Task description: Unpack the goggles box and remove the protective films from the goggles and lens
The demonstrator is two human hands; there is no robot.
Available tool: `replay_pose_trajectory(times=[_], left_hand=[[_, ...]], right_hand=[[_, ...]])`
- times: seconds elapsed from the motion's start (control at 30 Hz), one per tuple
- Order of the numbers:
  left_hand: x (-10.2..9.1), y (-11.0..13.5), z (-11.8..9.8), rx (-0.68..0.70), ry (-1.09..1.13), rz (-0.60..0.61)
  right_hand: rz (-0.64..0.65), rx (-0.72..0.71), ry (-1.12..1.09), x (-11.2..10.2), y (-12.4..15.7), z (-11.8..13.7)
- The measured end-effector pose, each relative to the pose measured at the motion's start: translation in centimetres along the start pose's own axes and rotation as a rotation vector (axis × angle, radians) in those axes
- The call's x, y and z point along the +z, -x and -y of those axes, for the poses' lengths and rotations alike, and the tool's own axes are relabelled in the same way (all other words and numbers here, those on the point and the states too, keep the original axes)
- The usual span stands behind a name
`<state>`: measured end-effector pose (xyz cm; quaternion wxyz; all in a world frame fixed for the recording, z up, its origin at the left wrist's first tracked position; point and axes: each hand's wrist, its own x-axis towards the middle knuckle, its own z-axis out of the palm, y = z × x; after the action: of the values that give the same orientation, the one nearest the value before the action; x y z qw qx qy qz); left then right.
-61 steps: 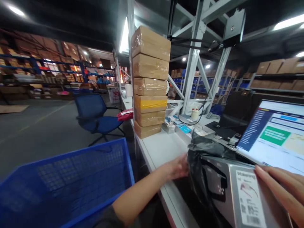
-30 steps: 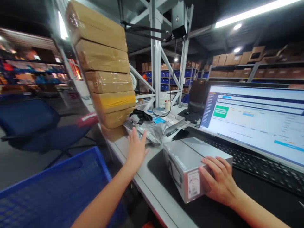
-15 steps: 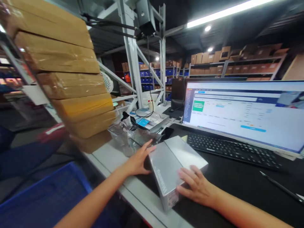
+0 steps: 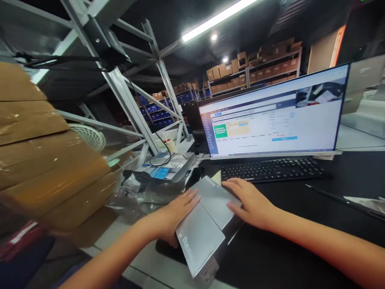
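A silver-grey box [image 4: 200, 237] with light lettering lies turned at an angle on the black mat in front of me. A seam divides its top into two panels. My left hand [image 4: 173, 214] grips the left side, fingers over the top edge and the thumb low beside it. My right hand [image 4: 252, 202] holds the far right edge of the box, thumb and fingers spread along it. Below the right edge there is a dark strip; whether that panel is raised I cannot tell. The underside of the box is hidden.
A keyboard [image 4: 270, 169] and a lit monitor [image 4: 255, 124] stand behind the box. At right lies a thin black pen-like tool [image 4: 337, 196]. Crumpled clear plastic [image 4: 138, 192] and an open grey tray [image 4: 180, 164] are at left, beside stacked cardboard boxes [image 4: 54, 160].
My view has swung to the right. My right hand has moved from the near right part of the box top to its far right edge. My left hand has shifted nearer along the left side.
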<state>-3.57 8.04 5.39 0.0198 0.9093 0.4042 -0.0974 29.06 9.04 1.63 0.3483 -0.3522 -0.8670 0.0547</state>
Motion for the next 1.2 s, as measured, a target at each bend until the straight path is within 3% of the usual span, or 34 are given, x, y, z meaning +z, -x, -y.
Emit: replay_pose_trajectory(times=[0.13,0.2,0.43,0.6,0.77,0.93,1.03,1.2], left_hand=[[1.5,0.6,-0.1,-0.003,0.047,-0.047],[1.6,1.2,-0.5,-0.026,0.045,-0.060],[1.2,3.1,-1.8,-0.096,0.001,-0.331],[2.9,6.1,-2.3,-0.090,-0.129,-0.535],[4.0,9.9,-3.0,-0.269,-0.350,-0.747],[2.7,11.5,-3.9,-0.588,-0.510,-0.885],[2.4,10.7,-4.0,-0.785,-0.568,-0.909],[4.7,6.7,-3.8,-0.829,-0.610,-0.918]], right_hand=[[0.262,-0.117,-0.105,0.5,0.3,-0.5],[0.325,-0.160,-0.081,0.6,0.3,-0.6],[0.364,0.011,0.105,0.0,-0.4,1.1],[0.290,0.109,0.151,1.2,0.7,3.4],[0.189,0.348,-0.205,1.3,0.9,3.2],[0.182,0.491,-0.509,-1.4,-0.6,-0.8],[0.221,0.617,-0.777,-2.9,-1.3,-2.8],[0.253,0.646,-1.191,-2.6,-1.5,-3.9]])
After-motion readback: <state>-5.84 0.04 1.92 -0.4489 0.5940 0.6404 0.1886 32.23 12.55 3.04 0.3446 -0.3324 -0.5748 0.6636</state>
